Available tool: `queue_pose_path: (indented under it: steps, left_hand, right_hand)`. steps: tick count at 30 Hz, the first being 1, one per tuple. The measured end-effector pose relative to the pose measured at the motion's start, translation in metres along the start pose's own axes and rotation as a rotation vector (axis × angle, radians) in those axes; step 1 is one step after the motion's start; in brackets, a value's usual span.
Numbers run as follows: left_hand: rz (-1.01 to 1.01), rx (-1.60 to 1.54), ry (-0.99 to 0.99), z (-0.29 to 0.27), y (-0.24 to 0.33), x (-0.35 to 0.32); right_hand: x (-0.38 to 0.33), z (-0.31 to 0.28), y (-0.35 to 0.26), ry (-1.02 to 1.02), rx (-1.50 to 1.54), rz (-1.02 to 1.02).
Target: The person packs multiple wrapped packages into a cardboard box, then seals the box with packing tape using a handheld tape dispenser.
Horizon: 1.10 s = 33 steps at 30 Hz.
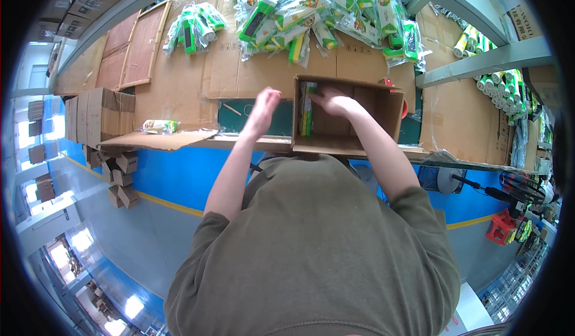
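Right hand (333,102): reaches into the open cardboard box (383,111), palm down, fingers spread flat and pointing toward the packets standing at the box's left wall; fingertips at or on them, contact not certain; nothing seen clasped.
Left hand (264,107): raised just outside the box's left wall, fingers loosely curled, half open; holds nothing visible.
Packets in box (307,109): green and yellow, upright on edge against the left inner wall, directly ahead of the right fingertips.
Cardboard box: lies on the bench edge with its opening facing the camera, flaps out; right forearm crosses its lower rim.
Green mat (230,115): dark strip of bench surface, just left of the left hand.
Loose packet pile (317,12): many green, yellow and white wrapped packets, heaped well beyond both hands on flattened cardboard.
Small packet bundle (193,26): beyond and left of the left hand, apart from the main pile.
Single packet (160,126): lies flat, well to the left of the left hand, near a stack of folded cartons (99,114).
Shelf rolls (500,81): green and white rolls on a rack, far right of the right hand.
Small folded boxes (123,180): on the floor, lower left, well away from both hands.
Red crate (500,228): floor, lower right.
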<state>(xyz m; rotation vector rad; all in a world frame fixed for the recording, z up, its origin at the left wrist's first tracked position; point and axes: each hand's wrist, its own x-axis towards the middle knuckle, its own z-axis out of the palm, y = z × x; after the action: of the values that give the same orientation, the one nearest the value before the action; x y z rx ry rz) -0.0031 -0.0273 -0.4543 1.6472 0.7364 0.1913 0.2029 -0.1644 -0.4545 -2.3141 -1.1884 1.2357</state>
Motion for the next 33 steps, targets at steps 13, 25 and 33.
queue_pose_path:
  steps: [13, 25, 33]
  left_hand:
    - [0.230, 1.142, 0.683, -0.104, -0.043, 0.240]
    - [0.120, 1.046, 0.409, -0.160, -0.048, 0.235]
    - [0.309, 0.772, 0.463, -0.100, 0.012, 0.101]
  right_hand:
    - [-0.231, 0.049, 0.005, 0.422, 1.537, -0.128]
    - [-0.229, 0.114, 0.002, 0.662, 1.487, -0.004]
    - [-0.367, 0.092, -0.017, 1.596, -0.233, 0.104]
